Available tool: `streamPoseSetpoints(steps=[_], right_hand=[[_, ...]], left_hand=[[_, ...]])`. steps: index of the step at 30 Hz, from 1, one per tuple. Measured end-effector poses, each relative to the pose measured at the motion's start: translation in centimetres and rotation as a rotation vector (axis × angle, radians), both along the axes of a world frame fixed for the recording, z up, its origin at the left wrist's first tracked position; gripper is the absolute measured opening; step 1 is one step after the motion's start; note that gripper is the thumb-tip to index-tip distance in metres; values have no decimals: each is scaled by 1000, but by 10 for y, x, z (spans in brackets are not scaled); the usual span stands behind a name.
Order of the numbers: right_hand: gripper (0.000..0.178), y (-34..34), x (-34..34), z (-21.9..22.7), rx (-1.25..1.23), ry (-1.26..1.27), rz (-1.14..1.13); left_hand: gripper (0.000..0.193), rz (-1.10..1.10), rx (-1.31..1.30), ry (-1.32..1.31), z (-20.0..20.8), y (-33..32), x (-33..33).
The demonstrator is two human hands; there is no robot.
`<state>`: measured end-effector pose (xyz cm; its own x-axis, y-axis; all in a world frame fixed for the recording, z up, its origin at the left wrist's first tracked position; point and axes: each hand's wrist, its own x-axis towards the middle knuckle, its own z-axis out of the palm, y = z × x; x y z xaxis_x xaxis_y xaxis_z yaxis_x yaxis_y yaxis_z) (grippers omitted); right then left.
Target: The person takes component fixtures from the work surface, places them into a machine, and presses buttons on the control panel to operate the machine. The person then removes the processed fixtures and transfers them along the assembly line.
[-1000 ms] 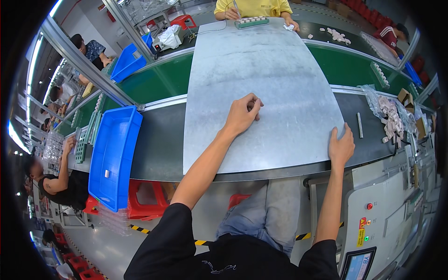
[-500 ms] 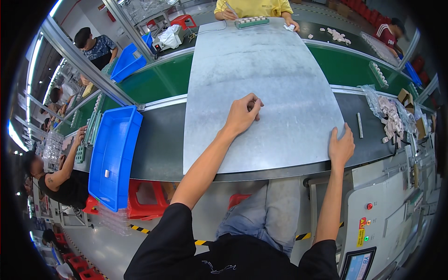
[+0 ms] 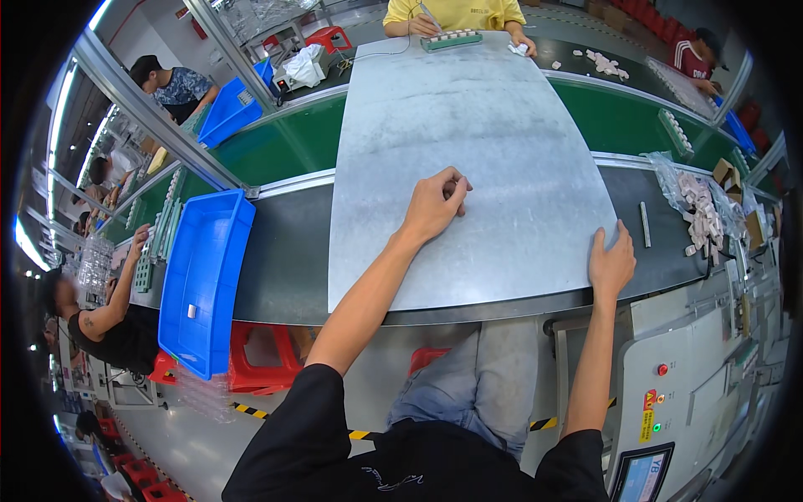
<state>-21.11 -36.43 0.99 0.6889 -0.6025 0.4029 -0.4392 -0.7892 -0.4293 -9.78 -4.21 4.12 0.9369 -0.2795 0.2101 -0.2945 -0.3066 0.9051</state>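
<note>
A large pale grey metal sheet lies across the bench in front of me. My left hand rests near its middle, fingers curled in loosely and the thumb drawn to them; no object shows in the grasp. At the sheet's right edge lies my right hand, fingers and thumb apart, touching the edge and gripping nothing. A thin pale strip sits on the dark bench just beyond that hand.
A deep blue bin with one small white piece inside stands at left. Across the green conveyor, a person in yellow works at a green tray. White parts pile up at right, beside a control panel.
Both my hands stay where they were. The far person's tool hand has shifted right along the green tray. At left, a co-worker's raised hand has moved slightly; the right-hand co-worker has shifted too.
</note>
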Motion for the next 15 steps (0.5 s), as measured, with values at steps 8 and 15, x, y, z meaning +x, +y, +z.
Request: streamPoseSetpoints(steps=[8, 15], right_hand=[[56, 7, 5, 2, 8, 10, -1], [53, 6, 0, 6, 63, -34, -22]], left_hand=[[23, 5, 1, 0, -3, 6, 5], [19, 42, 73, -164, 10, 1, 1]])
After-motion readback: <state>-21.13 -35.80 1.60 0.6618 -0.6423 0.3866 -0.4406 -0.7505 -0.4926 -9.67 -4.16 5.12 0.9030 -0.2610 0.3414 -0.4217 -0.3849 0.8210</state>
